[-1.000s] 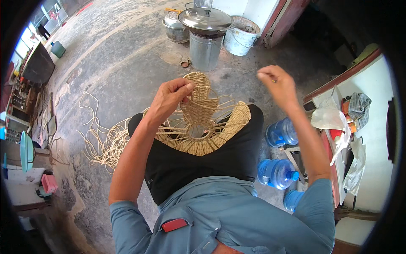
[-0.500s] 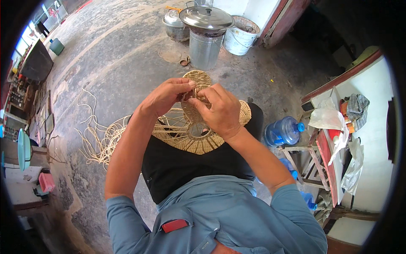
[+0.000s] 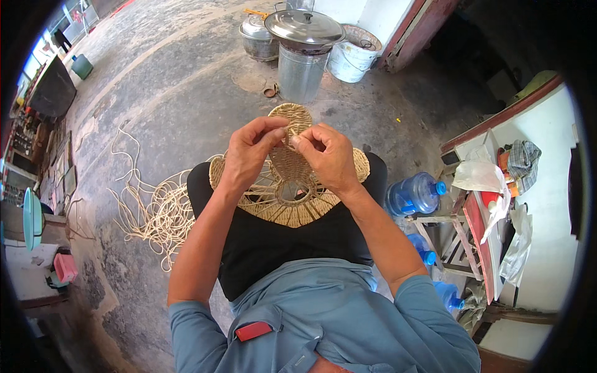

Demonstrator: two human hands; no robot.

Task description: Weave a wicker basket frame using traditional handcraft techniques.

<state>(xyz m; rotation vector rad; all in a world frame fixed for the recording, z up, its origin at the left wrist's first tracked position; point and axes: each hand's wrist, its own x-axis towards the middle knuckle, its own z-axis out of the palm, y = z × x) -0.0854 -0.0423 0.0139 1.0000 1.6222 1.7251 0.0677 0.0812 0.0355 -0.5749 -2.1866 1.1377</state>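
A tan woven cord piece [image 3: 287,163] with rounded lobes rests across my lap, one lobe standing up towards the far side. At its middle is an open ring [image 3: 293,192], with spoke-like cords fanning out around it. My left hand [image 3: 247,152] is closed in a pinch at the left edge of the upright lobe. Opposite it, my right hand [image 3: 329,158] pinches with thumb and forefinger. A short bit of cord [image 3: 293,132] shows between the fingertips, in front of the weave. The exact grip is partly hidden by the fingers.
Loose cord [image 3: 158,208] lies tangled on the floor at left. Beyond the weave stand a metal bin with a lidded pan [image 3: 303,28], a pot [image 3: 259,43] and a white bucket [image 3: 353,57]. Blue water bottles [image 3: 415,191] and a wooden frame [image 3: 457,239] are at right.
My left hand and forearm have shifted right and inward, uncovering the weave's left lobe. My right hand has moved slightly right, its fingers more curled. Both stay at the upright lobe.
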